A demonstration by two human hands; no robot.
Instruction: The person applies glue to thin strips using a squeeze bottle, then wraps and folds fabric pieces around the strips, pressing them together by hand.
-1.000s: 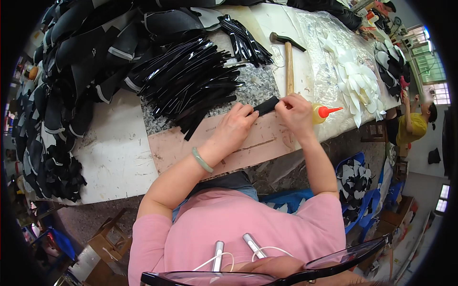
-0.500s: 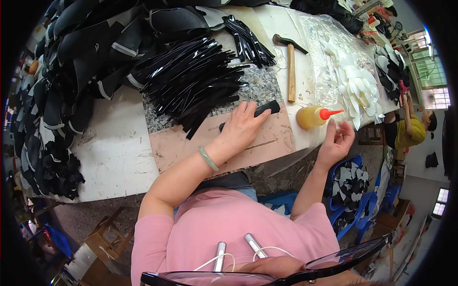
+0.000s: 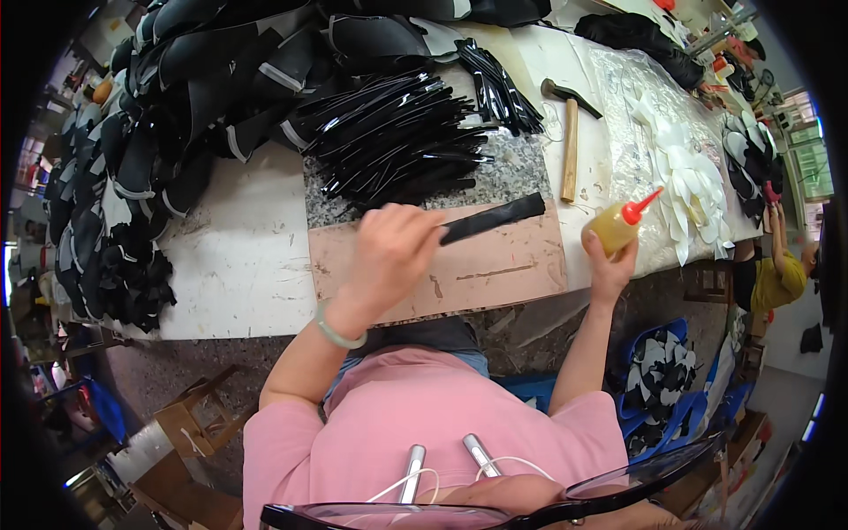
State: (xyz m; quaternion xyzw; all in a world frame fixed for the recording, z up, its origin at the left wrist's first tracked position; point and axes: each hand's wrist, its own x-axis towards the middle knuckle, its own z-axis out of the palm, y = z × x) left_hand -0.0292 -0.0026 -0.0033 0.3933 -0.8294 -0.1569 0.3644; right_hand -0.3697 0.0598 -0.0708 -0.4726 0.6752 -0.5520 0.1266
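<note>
1 bottle (image 3: 609,231) sits clasped in your right hand (image 3: 611,270); your left hand (image 3: 390,252), blurred, seems pinched on the strip (image 3: 495,218).

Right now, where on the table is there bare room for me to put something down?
The widest bare patch is the white tabletop between the heap of black cut pieces and the pinkish board. A smaller one is the board's near part, in front of the black strip. It's crowded farther back, under the glossy black strips, and right, under white cut pieces.
</note>
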